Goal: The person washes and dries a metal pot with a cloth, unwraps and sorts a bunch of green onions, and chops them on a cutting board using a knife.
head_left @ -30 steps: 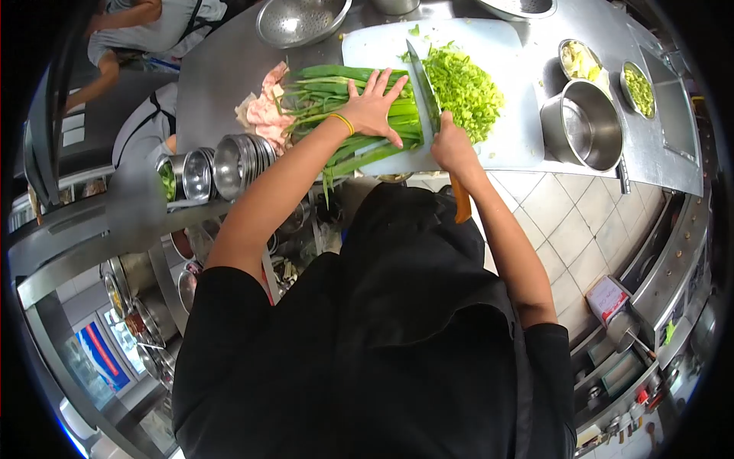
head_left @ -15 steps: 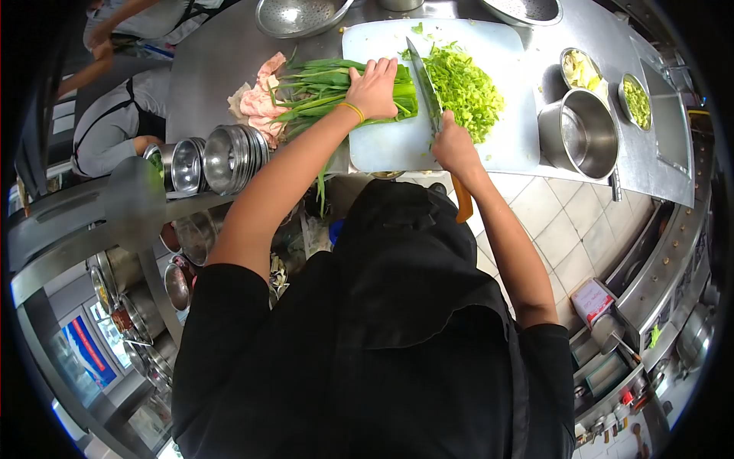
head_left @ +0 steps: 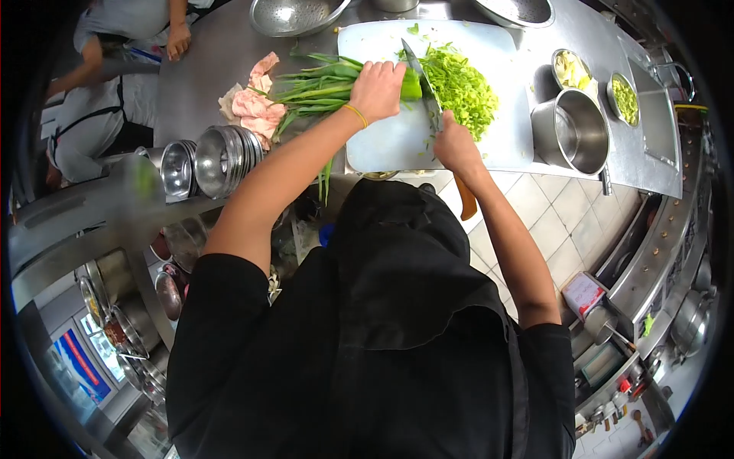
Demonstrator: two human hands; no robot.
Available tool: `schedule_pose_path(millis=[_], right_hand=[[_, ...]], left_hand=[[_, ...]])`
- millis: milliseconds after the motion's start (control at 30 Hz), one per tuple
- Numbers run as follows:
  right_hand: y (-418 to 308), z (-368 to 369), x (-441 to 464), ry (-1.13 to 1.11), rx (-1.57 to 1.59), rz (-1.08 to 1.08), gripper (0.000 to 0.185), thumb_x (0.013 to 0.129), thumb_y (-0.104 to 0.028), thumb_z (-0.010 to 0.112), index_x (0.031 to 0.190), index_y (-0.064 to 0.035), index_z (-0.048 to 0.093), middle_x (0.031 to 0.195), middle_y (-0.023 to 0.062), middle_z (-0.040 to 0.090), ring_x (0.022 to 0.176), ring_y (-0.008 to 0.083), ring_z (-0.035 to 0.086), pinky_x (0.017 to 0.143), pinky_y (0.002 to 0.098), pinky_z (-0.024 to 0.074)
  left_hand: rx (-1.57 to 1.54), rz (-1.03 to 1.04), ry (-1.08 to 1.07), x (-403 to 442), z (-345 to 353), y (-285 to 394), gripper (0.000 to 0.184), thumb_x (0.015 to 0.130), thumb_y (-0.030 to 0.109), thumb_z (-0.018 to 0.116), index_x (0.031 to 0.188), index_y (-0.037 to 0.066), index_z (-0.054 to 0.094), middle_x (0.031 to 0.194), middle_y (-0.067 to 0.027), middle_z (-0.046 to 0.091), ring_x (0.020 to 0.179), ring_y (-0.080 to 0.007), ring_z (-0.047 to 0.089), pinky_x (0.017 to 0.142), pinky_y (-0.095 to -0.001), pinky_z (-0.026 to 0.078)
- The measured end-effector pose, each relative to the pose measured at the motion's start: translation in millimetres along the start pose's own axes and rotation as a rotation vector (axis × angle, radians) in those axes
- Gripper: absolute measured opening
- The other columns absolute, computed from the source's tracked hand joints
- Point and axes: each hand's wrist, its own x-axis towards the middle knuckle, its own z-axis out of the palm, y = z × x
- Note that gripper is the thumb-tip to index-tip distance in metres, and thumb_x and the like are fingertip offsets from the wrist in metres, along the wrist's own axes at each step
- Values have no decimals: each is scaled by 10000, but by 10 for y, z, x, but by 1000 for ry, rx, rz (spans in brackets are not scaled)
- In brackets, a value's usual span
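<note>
My left hand point(head_left: 378, 90) is wrapped round a bundle of long green leafy stalks point(head_left: 325, 86) at the left of the white cutting board point(head_left: 382, 145). The cut ends of the bundle stick out to the right of my fingers, beside the blade. My right hand point(head_left: 456, 143) grips a large knife point(head_left: 430, 86) with an orange handle, its tip pointing away from me. A heap of chopped greens point(head_left: 465, 92) lies on the board right of the blade. Crumpled pink material point(head_left: 256, 107) sits left of the stalks.
Perforated bowls point(head_left: 294, 15) stand at the far edge. To the right are a steel pot point(head_left: 572, 134), a bowl of pale pieces point(head_left: 572, 69) and a bowl of chopped greens point(head_left: 625, 99). Stacked metal bowls point(head_left: 222, 161) stand at left. A co-worker's arm point(head_left: 178, 30) shows at upper left.
My left hand has gone from spread flat to closed round the stalks, which are now gathered in a narrower bundle. The knife has barely moved. The co-worker's arms have shifted.
</note>
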Motion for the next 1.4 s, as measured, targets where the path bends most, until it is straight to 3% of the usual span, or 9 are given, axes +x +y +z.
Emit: schedule_pose_path(millis=[133,300,433,967,1133,1167,1200,1300,1400], right_hand=[[-15,-11,-3,19,-27,-4,291,775,-12,529,1038,48,422,771,327,627,765,484,636,730,541,516],[0,81,-9,30,-31,-12,231,802,-7,484,1015,46,412,741,343,611,741,503,627,693,571,500],[-4,90,-25,56,-34,-25,219,809,-11,481,1009,41,407,740,351,605,734,507,624,688,568,502],[-28,68,-31,21,-49,11,276,840,-42,532,1067,51,405,786,352,616,781,504,628,731,558,502],[28,106,-12,53,-38,-34,255,840,-36,516,1056,46,407,764,347,613,764,502,626,714,559,504],[27,115,-18,49,-39,-18,253,832,-25,508,1053,43,406,761,345,613,762,501,626,714,558,504],[16,115,-18,46,-40,-2,252,824,-14,500,1050,40,405,758,343,614,759,501,625,714,558,503],[-12,125,-23,57,-66,4,252,809,8,487,1044,32,401,749,335,614,758,499,625,718,557,501],[-76,110,-52,41,-22,37,245,803,11,488,1032,26,401,745,332,615,760,496,626,722,556,499]], left_hand=[[-135,-84,163,-72,86,100,569,656,68,600,1211,-8,495,1080,-180,539,1078,-343,504,1001,-451,343],[-216,-35,-20,-176,103,22,1063,689,500,757,1470,27,211,1405,-223,351,1345,-390,298,1135,-562,173],[-216,-33,-35,-206,125,33,1255,589,609,791,1512,70,134,1449,-217,315,1362,-394,278,1134,-576,177],[-108,-41,-568,103,-142,-84,1366,544,302,888,1535,211,-48,1532,-253,190,1426,-430,174,1121,-632,141],[-523,-46,-576,168,-108,-336,1217,677,474,789,1542,163,-9,1585,-182,112,1464,-366,97,1126,-628,107],[-571,-142,-287,78,-3,-248,829,831,448,651,1486,105,276,1496,-194,343,1400,-348,299,1110,-563,225],[-568,-139,-287,46,20,-185,829,831,448,651,1486,105,276,1496,-194,343,1400,-348,299,1110,-563,225],[-501,-206,298,-103,113,63,208,879,154,528,1044,33,570,1035,-150,627,994,-323,574,922,-476,384],[-335,-118,524,-187,270,178,238,833,128,553,1055,51,590,1018,-132,626,993,-303,579,923,-472,391]])
